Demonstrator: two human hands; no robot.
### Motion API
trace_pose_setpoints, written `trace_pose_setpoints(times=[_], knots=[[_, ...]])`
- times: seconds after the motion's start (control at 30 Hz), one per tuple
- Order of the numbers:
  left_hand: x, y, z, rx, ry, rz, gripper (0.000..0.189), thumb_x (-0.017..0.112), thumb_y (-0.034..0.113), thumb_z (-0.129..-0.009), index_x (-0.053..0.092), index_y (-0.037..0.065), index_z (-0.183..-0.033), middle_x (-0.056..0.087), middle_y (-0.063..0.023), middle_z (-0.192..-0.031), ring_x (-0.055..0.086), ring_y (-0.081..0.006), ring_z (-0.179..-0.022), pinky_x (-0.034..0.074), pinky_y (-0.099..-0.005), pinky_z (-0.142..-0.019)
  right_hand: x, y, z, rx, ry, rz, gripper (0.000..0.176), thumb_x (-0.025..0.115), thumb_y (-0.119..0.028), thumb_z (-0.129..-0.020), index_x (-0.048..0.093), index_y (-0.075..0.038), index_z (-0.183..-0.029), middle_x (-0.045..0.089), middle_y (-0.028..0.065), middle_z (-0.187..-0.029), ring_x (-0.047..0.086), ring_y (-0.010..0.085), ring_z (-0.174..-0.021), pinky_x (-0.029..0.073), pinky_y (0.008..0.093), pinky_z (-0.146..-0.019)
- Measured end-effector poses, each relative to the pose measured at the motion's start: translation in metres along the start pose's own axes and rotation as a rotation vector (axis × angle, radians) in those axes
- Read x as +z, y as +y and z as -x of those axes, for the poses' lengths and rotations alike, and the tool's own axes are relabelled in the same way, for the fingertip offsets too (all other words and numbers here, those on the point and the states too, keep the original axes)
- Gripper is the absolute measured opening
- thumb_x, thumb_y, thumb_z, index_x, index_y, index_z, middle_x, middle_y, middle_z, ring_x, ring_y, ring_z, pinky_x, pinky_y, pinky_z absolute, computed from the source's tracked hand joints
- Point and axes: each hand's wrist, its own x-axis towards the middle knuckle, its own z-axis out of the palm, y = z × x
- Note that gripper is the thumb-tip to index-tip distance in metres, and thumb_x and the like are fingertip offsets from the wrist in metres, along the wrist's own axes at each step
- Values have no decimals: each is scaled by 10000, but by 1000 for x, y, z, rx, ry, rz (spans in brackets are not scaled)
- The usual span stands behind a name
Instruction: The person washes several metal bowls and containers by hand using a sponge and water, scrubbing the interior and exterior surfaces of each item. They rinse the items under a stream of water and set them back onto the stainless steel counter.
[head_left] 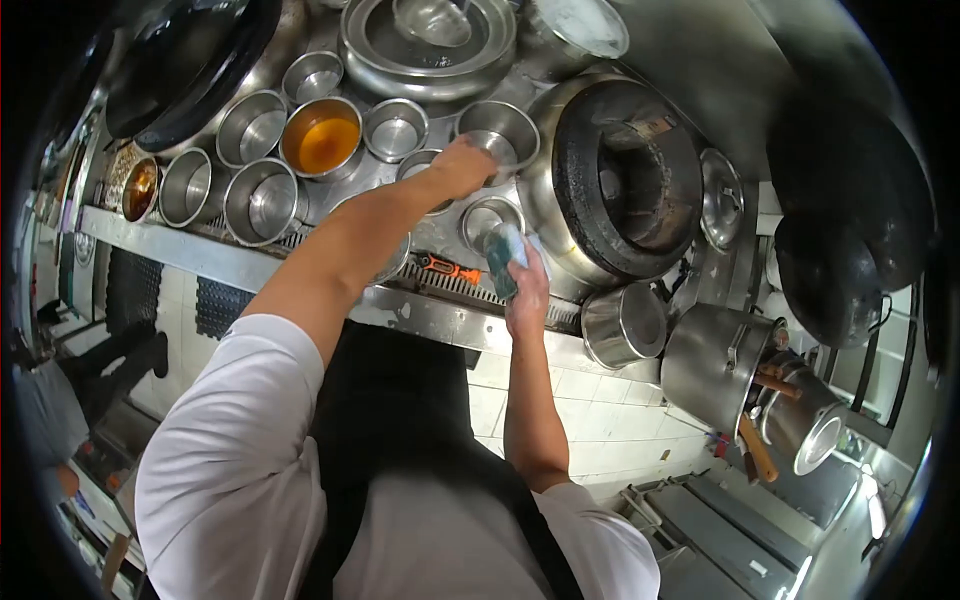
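My left hand (466, 168) reaches far forward over the steel counter, its fingers closed at the near rim of a round steel pot (510, 125). The fingertips are partly hidden inside that pot. Closer to me, my right hand (530, 295) grips a green scouring sponge (502, 268) with whitish suds on it. Just beyond the sponge sits a smaller steel pot (488, 218). My left forearm covers parts of other pots beneath it.
Several steel pots stand to the left, one with orange liquid (326, 145). A blackened wok burner (630, 180) rises at right. An orange-and-black tool (452, 269) lies by the front grate. Tall stockpots (712, 355) and hanging woks (840, 190) are farther right. Another person (60, 410) stands at far left.
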Motion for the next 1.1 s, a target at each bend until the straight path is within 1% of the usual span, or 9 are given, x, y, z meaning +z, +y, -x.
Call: trace_pose_setpoints(times=[0.13, 0.27, 0.43, 0.57, 0.7, 0.93, 1.03, 1.07, 1.1], knots=[[-31, -15, -16, -222, 606, 475, 301, 527, 285, -945, 652, 12, -929, 660, -241, -926, 624, -430, -894, 480, -497, -787, 3, -21, 0, -98, 65, 92, 528, 529, -104, -880, 460, 51, -1380, 550, 151, -1291, 554, 241, -1159, 433, 336, -996], [-68, -18, 13, -479, 444, 651, 301, 475, 254, -961, 631, -2, -937, 660, -235, -938, 616, -434, -933, 474, -496, -790, 43, -81, -23, -558, 108, 626, 486, 619, -166, -875, 542, -23, -1333, 556, 176, -1305, 546, 314, -1170, 413, 402, -1009], [-84, 4, 79, -340, 756, 882, 301, 508, 269, -975, 608, -10, -921, 625, -265, -843, 617, -416, -815, 466, -456, -711, 99, -106, -67, -976, -91, 1029, 440, 628, -223, -863, 603, -75, -1276, 572, 243, -1269, 520, 424, -1167, 390, 472, -1028], [-94, 1, 118, -493, 700, 872, 329, 519, 299, -985, 597, -11, -909, 576, -248, -738, 536, -377, -649, 439, -433, -624, 130, -93, -121, -620, -93, 908, 402, 584, -247, -870, 636, -101, -1241, 598, 213, -1254, 500, 425, -1213, 369, 487, -1044], [-83, -10, 139, -501, 997, 880, 318, 542, 289, -971, 585, -12, -879, 571, -252, -734, 541, -412, -655, 430, -447, -614, 179, -74, -78, -1075, -105, 1023, 350, 537, -213, -886, 657, -82, -1188, 644, 197, -1179, 547, 392, -1166, 389, 486, -1017], [-111, 5, 194, -551, 772, 816, 280, 560, 255, -943, 597, -9, -858, 593, -253, -760, 579, -445, -718, 449, -456, -633, 186, -90, -95, -396, -270, 1081, 327, 520, -271, -893, 663, -74, -1112, 644, 203, -1143, 592, 404, -1056, 460, 508, -895], [-98, -28, 194, -475, 973, 677, 310, 554, 267, -963, 582, -18, -842, 554, -203, -684, 510, -321, -602, 430, -398, -601, 197, -72, -61, -926, -239, 1007, 369, 553, -321, -876, 638, -90, -1151, 637, 219, -1130, 590, 421, -1033, 457, 502, -902], [-100, -36, 199, -485, 905, 701, 299, 556, 263, -953, 590, -13, -841, 572, -219, -717, 539, -366, -657, 436, -426, -613, 203, -70, -58, -1071, -222, 922, 373, 555, -325, -875, 634, -92, -1156, 636, 223, -1124, 591, 424, -1027, 458, 502, -901], [-111, -34, 207, -490, 822, 730, 289, 558, 259, -942, 597, -8, -840, 590, -235, -750, 568, -410, -712, 443, -453, -625, 200, -73, -61, -781, -210, 1000, 362, 558, -294, -883, 630, -77, -1165, 632, 224, -1120, 583, 418, -1061, 457, 484, -916]])
